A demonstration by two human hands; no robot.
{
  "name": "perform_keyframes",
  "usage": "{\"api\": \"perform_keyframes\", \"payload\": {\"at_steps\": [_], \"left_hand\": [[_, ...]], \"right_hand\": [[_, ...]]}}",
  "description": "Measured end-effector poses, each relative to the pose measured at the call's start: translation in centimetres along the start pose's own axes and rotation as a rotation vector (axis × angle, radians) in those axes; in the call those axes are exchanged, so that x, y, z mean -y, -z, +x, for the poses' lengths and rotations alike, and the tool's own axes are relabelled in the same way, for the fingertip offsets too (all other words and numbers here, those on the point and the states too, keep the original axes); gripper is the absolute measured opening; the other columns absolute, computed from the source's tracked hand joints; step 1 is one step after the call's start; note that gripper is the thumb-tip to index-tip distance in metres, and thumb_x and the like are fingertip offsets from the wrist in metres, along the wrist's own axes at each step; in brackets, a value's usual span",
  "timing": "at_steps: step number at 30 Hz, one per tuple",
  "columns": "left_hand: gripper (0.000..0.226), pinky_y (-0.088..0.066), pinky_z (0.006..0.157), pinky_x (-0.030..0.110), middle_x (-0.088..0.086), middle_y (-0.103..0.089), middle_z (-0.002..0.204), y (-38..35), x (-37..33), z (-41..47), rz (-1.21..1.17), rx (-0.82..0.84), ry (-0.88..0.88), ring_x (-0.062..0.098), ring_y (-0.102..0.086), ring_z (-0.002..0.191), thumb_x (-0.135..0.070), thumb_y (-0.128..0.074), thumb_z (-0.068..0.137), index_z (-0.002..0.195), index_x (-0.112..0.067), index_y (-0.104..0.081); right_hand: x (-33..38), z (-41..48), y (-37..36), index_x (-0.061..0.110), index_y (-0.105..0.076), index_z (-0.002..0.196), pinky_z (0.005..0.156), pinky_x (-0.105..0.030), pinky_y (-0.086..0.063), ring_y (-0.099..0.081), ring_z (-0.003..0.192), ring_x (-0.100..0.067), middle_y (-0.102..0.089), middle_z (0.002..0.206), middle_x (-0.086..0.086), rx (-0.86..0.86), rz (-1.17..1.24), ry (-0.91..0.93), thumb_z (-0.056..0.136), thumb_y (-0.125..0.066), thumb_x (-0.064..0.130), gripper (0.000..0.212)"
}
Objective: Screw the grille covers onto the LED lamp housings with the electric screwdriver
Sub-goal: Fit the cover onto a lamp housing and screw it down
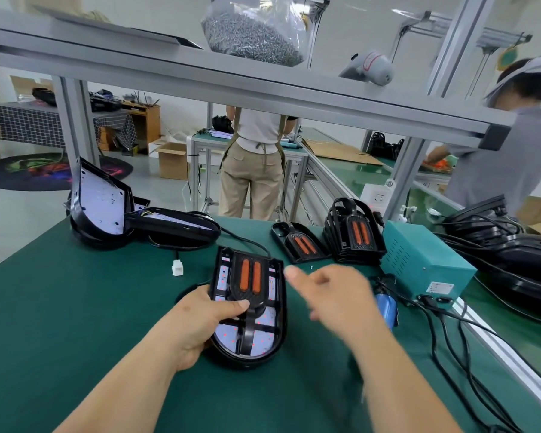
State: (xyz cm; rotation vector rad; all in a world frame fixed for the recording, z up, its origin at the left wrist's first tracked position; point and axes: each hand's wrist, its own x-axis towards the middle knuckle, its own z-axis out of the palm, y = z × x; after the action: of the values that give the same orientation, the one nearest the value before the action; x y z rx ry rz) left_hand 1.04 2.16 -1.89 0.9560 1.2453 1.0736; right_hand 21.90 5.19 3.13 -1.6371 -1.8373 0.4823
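Note:
A black LED lamp housing [277, 332] lies on the green table in front of me, a black grille cover with two orange strips [250, 276] seated in it. My left hand [200, 320] grips the housing's left side, thumb pressing on the cover. My right hand [334, 295] hovers blurred just right of the housing, fingers loosely curled, holding nothing. The blue electric screwdriver [386, 304] lies on the table behind my right hand, partly hidden by it.
A teal power box [425, 264] with cables stands at the right. Loose and stacked grille covers [355, 235] sit behind the housing. Open housings [107, 207] lie at back left, more housings [512, 245] at far right. A screw bag [253, 29] rests on the shelf. People work beyond.

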Motion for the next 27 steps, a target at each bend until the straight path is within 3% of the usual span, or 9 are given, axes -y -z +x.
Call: {"api": "perform_keyframes", "payload": {"at_steps": [2,4,7,10,13,17,20,22,27], "left_hand": [[0.015,-0.053,0.095,0.044,0.009,-0.078,0.102,0.0,-0.1,-0.3,0.067,0.006,0.046,0.028,-0.074,0.098,-0.009,-0.069,0.09,0.1,-0.016,-0.077],[0.022,-0.053,0.094,0.045,0.006,-0.078,0.101,-0.2,-0.1,-0.6,0.132,0.002,0.079,0.027,-0.075,0.095,-0.015,-0.071,0.089,0.111,-0.017,-0.072],[0.069,-0.053,0.091,0.05,0.001,-0.075,0.112,-0.7,-0.1,-1.2,0.157,-0.09,0.111,0.028,-0.072,0.1,-0.02,-0.08,0.082,0.141,-0.024,-0.042],[0.11,-0.045,0.101,0.06,-0.004,-0.064,0.131,-1.1,-0.4,-2.0,0.146,-0.122,0.135,0.029,-0.063,0.115,-0.021,-0.082,0.081,0.15,-0.055,-0.004],[0.111,-0.048,0.098,0.059,-0.005,-0.064,0.132,-1.4,-0.5,-2.6,0.17,-0.12,0.138,0.027,-0.063,0.115,-0.023,-0.079,0.083,0.146,-0.063,0.003],[0.102,-0.057,0.078,0.042,-0.013,-0.074,0.112,-1.4,-0.6,-2.7,0.156,-0.099,0.139,0.022,-0.071,0.101,-0.021,-0.074,0.087,0.149,-0.061,-0.003],[0.091,-0.057,0.082,0.044,-0.013,-0.076,0.105,-1.3,-0.7,-2.7,0.176,-0.072,0.125,0.022,-0.073,0.099,-0.017,-0.071,0.09,0.146,-0.061,-0.015],[0.087,-0.057,0.083,0.044,-0.013,-0.076,0.105,-1.2,-0.8,-2.8,0.195,-0.066,0.125,0.022,-0.073,0.098,-0.017,-0.071,0.091,0.145,-0.061,-0.017],[0.1,-0.052,0.065,0.032,-0.015,-0.076,0.103,-1.2,-1.1,-3.4,0.225,-0.055,0.142,0.019,-0.074,0.086,-0.022,-0.072,0.089,0.149,-0.061,-0.001]], "right_hand": [[-2.0,1.0,3.1,0.008,-0.06,0.067,0.071,-0.029,-0.052,-0.065,0.063,-0.022,-0.066,0.059,-0.004,-0.136,-0.109,-0.058,0.081,-0.053,0.074,0.068],[-4.4,1.6,5.7,0.008,-0.053,0.061,0.071,-0.031,-0.052,-0.064,0.063,-0.021,-0.066,0.056,-0.006,-0.042,-0.305,-0.176,0.087,-0.048,0.073,0.07],[-7.2,1.3,6.3,0.01,-0.047,0.065,0.065,-0.03,-0.052,-0.061,0.05,-0.021,-0.063,0.055,-0.008,0.113,-0.355,-0.36,0.086,-0.05,0.073,0.067],[-8.0,1.1,5.5,0.01,-0.049,0.069,0.056,-0.03,-0.046,-0.059,0.054,-0.02,-0.059,0.065,-0.007,0.11,-0.356,-0.386,0.085,-0.055,0.072,0.064],[-8.4,1.1,4.4,0.009,-0.052,0.075,0.061,-0.034,-0.057,-0.065,0.058,-0.025,-0.061,0.075,-0.009,0.108,-0.218,-0.451,0.083,-0.064,0.065,0.058],[-9.5,1.4,4.1,0.005,-0.06,0.083,0.056,-0.035,-0.06,-0.066,0.065,-0.026,-0.064,0.081,-0.013,0.073,0.001,-0.538,0.077,-0.077,0.038,0.037],[-9.8,1.5,4.0,0.002,-0.062,0.082,0.056,-0.039,-0.059,-0.067,0.066,-0.03,-0.065,0.077,-0.016,0.018,0.121,-0.555,0.071,-0.077,0.026,0.031],[-9.7,1.5,4.0,0.001,-0.06,0.076,0.047,-0.028,-0.052,-0.06,0.054,-0.022,-0.059,0.066,-0.012,-0.042,0.219,-0.557,0.072,-0.075,0.024,0.028],[-8.5,2.1,4.6,0.006,-0.057,0.086,0.058,-0.032,-0.048,-0.053,0.058,-0.026,-0.056,0.073,-0.014,-0.151,0.796,-0.592,0.081,-0.065,0.021,0.018]]}}
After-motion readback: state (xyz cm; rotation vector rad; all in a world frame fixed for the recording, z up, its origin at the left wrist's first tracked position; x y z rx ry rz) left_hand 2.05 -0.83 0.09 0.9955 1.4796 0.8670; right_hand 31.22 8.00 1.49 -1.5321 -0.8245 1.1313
